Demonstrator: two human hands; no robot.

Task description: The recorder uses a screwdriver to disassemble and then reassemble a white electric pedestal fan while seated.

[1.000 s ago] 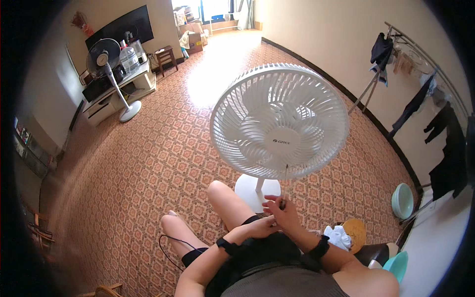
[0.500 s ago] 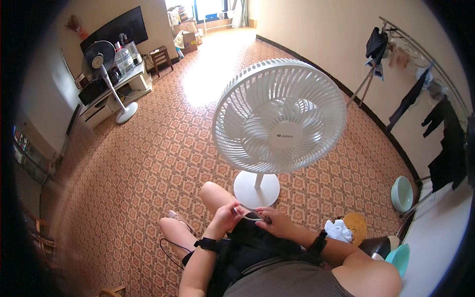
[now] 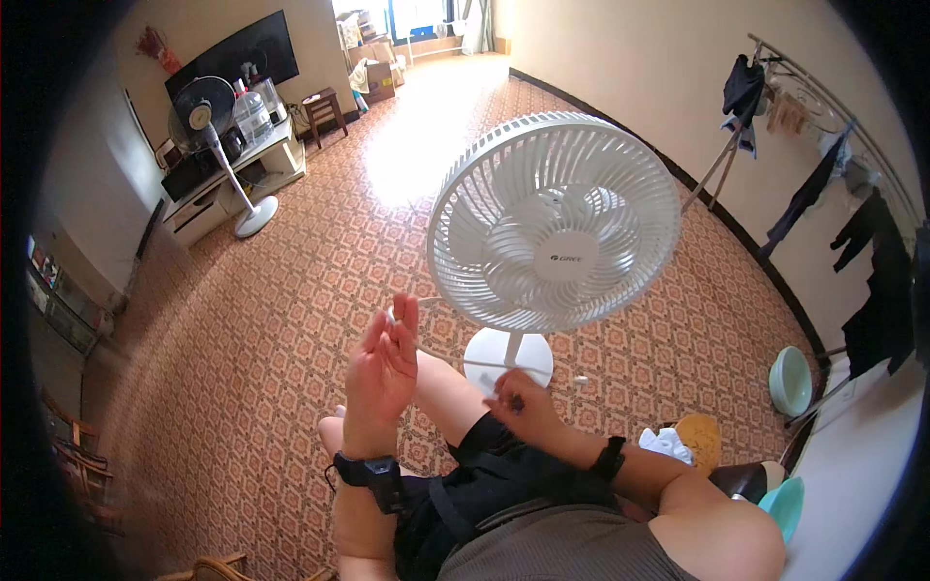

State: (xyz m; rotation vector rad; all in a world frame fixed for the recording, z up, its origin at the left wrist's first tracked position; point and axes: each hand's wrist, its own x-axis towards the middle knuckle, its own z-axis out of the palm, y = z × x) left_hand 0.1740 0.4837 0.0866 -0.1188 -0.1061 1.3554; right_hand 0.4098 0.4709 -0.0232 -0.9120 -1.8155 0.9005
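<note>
My left hand [image 3: 383, 363] is raised, palm toward me and fingers stretched out. A white cord [image 3: 455, 362] passes around its fingers and runs across to my right hand [image 3: 528, 407], whose curled fingers are closed on it. Some of the cord is blurred or hidden by the fingers. A small white piece [image 3: 581, 381], perhaps the cord's end, shows just right of my right hand. Directly ahead stands a white pedestal fan [image 3: 562, 254] with a round grille. Its white base [image 3: 481, 347] is just beyond my hands.
A second fan [image 3: 256, 217] stands by the low TV cabinet [image 3: 281, 167] at far left. On the right, clothes [image 3: 877, 276] hang from a rack [image 3: 823, 102]. Pale green basins [image 3: 791, 382], a white cloth [image 3: 666, 443] and a yellow round thing [image 3: 699, 441] are lower right.
My hands were close together over my lap with a cord loop between them. The left has risen up and left with fingers stretched out, and the cord now spans the gap.
</note>
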